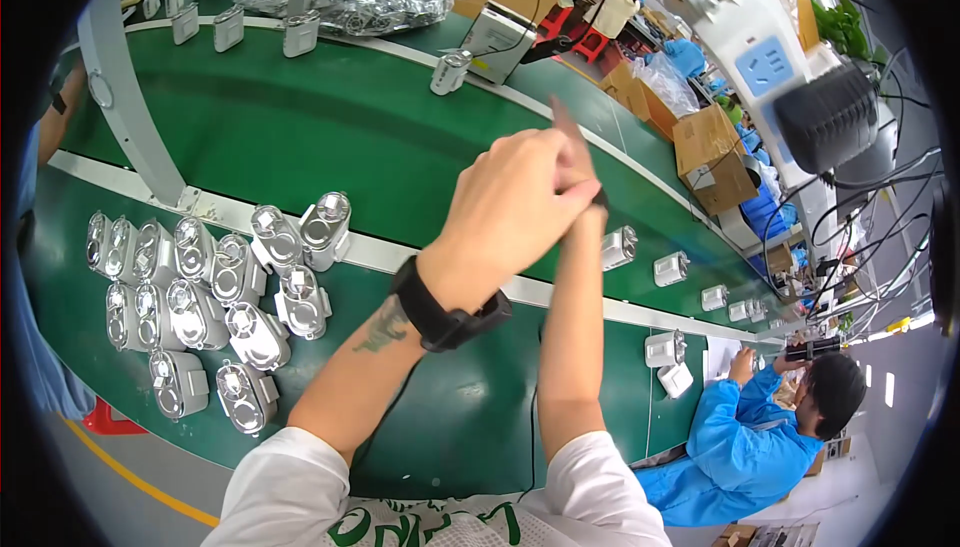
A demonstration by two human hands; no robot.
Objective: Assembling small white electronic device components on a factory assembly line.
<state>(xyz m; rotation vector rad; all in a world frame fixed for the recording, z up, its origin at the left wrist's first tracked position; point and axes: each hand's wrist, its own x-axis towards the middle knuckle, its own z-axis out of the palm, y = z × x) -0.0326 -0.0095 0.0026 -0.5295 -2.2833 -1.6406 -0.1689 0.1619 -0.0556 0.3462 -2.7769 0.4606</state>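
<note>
Over the green conveyor belt [300,97] my forearms cross at the wrists. My left hand [515,197], with a black band [440,312] on its wrist, is closed at my right wrist, its thumb beside a dark band [600,197] there. What its fingers grip, if anything, is hidden. My right hand [568,132] lies mostly behind the left one and is blurred, so its fingers cannot be read. Nearest on the belt is a silver casing [619,247]. To the left, a group of silver casings with round windows [198,312] stands on the green table [450,417].
More casings stand along the belt's far side, near a white box-shaped device [500,42]. A grey post [125,97] rises at left. A socket strip [765,62] with a black adapter [830,112] and cables hangs at upper right. A co-worker in blue [750,437] sits at right.
</note>
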